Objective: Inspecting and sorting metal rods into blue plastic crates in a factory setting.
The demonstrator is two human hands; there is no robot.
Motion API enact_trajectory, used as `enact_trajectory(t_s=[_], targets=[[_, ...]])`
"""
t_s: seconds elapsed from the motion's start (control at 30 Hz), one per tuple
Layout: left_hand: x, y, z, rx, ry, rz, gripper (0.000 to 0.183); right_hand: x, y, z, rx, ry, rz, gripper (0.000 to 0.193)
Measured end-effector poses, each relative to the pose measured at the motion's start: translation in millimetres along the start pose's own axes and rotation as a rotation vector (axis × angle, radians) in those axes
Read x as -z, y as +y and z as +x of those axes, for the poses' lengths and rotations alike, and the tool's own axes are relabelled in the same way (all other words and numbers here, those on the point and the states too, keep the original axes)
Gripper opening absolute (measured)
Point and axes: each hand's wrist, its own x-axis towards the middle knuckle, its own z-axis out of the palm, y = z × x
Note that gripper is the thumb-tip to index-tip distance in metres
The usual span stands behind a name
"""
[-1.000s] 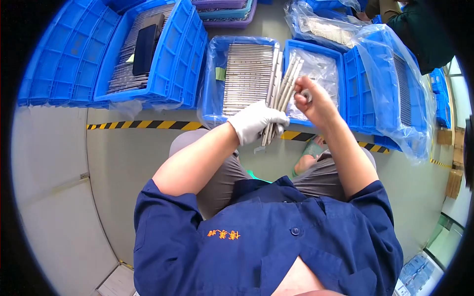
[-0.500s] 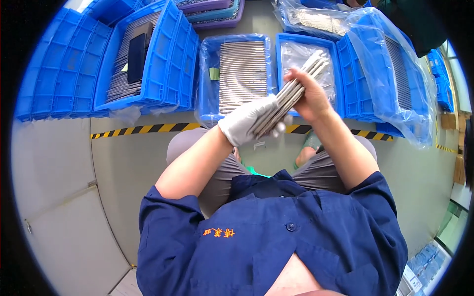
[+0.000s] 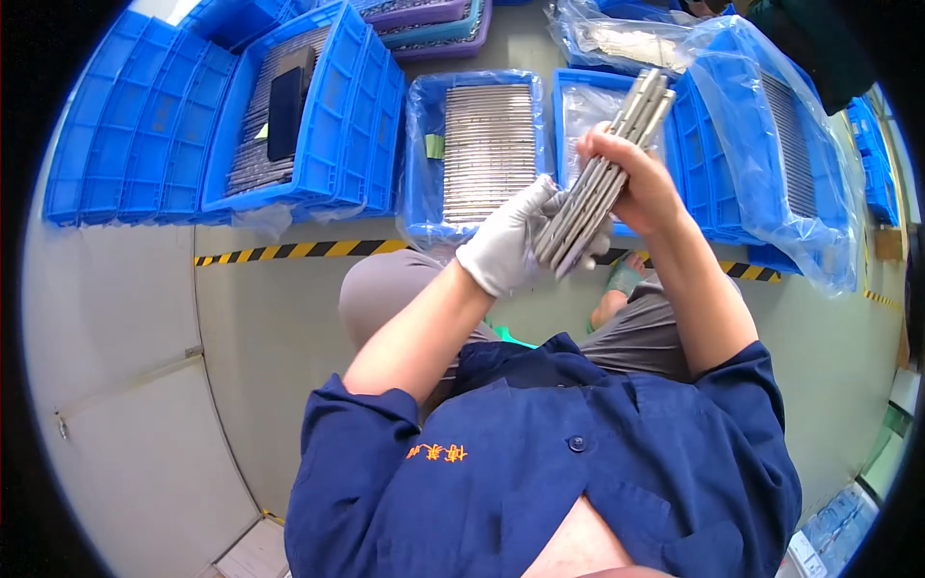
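Observation:
A bundle of several flat, narrow grey metal strips (image 3: 599,197) is held slantwise in front of me, its upper end leaning right. My left hand (image 3: 513,234), in a white glove, grips the lower end, with its fingertips showing on the far side. My bare right hand (image 3: 644,181) is wrapped round the middle of the bundle from the right. Behind the bundle stands a blue crate (image 3: 562,89) lined with clear plastic, partly hidden by the strips and my hand. To its left, another plastic-lined blue crate (image 3: 411,207) holds a long row of similar strips (image 3: 488,144).
Stacked blue crates (image 3: 337,106) stand at the left, the top one holding strips and a dark phone-like slab (image 3: 285,114). A plastic-draped crate (image 3: 732,125) is at the right. Yellow-black floor tape (image 3: 318,249) runs before the crates. Purple and teal trays (image 3: 434,34) lie behind.
The bundle and both hands have moved a little right, and the bundle now stands steeper. The whole view has shifted slightly. Both hands keep their hold.

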Motion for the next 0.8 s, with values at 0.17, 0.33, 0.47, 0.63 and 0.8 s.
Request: enact_trajectory(t_s=[0.17, 0.33, 0.47, 0.63, 0.8], targets=[[0.0, 11.3, -9.4, 0.215, -0.118, 0.333, 0.047, -5.1, 16.6, 5.0, -0.032, -0.168, -0.127, 0.014], [-1.0, 35.8, -16.3, 0.000, 0.293, 0.911, 0.028, 8.9, 8.8, 15.5, -0.109, 0.272, -0.031, 0.040], [8.1, 49.6, -21.8, -0.094, 0.492, 0.967, 0.019, 31.0, 1.8, 15.1, -0.173, 0.336, 0.077, 0.034], [20.1, 57.6, -25.8, -0.229, 0.510, 0.937, 0.015, 16.4, 23.1, 13.1, 0.012, -0.091, -1.096, 0.048], [14.3, 58.0, -27.1, -0.173, 0.458, 0.834, 0.017, 18.0, 14.6, 3.4, 0.223, -0.142, -1.760, 0.044]])
